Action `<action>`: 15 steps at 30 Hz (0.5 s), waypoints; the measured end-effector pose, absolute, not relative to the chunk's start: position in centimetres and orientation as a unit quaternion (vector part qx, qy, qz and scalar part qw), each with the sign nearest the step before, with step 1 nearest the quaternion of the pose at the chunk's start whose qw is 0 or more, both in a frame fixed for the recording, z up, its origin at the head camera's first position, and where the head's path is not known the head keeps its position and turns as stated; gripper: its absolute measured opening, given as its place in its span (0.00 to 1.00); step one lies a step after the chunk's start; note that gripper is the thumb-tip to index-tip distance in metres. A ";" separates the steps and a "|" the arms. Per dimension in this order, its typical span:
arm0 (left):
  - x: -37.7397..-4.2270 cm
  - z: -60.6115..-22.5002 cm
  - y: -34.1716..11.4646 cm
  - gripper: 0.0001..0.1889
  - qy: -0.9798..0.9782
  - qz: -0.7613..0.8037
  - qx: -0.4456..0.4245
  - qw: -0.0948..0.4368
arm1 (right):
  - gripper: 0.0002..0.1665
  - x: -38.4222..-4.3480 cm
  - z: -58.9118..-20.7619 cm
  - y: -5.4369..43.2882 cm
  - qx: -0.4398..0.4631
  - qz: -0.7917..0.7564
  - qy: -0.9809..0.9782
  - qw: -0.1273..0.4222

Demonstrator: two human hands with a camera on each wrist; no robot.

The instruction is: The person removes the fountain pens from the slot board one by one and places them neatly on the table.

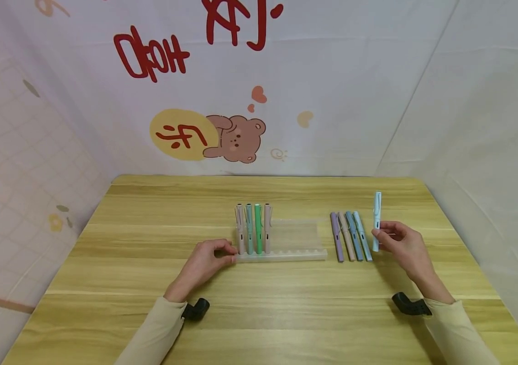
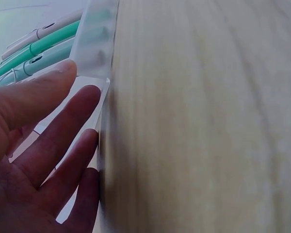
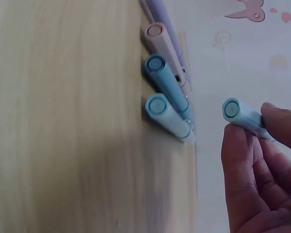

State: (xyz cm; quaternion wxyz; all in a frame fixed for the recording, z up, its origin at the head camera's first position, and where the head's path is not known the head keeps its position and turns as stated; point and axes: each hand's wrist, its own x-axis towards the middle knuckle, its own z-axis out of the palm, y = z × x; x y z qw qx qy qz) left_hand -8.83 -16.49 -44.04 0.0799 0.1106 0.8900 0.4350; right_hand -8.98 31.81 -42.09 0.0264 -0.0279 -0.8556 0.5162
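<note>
A clear pen stand (image 1: 286, 256) stands mid-table, with several capped pens upright at its left end: a mauve pen (image 1: 240, 230), a teal pen (image 1: 250, 230), a green pen (image 1: 259, 230) and a pinkish pen (image 1: 267, 230). My left hand (image 1: 204, 263) holds the stand's left corner between thumb and fingers, also seen close in the left wrist view. To the right, my right hand (image 1: 402, 248) pinches a pale blue pen (image 1: 377, 213) upright, above the table. Its round end faces the camera in the right wrist view.
Beside my right hand several capped pens lie in a row: a purple pen (image 1: 337, 238), a beige pen (image 1: 346, 237), a blue pen (image 1: 354, 237) and a light blue pen (image 1: 363, 237). Behind the wooden table (image 1: 259, 314) hangs a printed white cloth (image 1: 332, 101).
</note>
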 end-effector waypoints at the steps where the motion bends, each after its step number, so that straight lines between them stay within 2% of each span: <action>1: -8.8 -44.0 -16.5 0.05 0.890 0.435 0.111 0.080 | 0.29 -9.0 -42.1 32.0 -0.028 0.513 -0.858 0.023; 15: -8.8 -43.9 -16.5 0.06 0.891 0.434 0.108 0.082 | 0.30 -9.2 -42.2 33.4 -0.018 0.464 -0.885 -0.023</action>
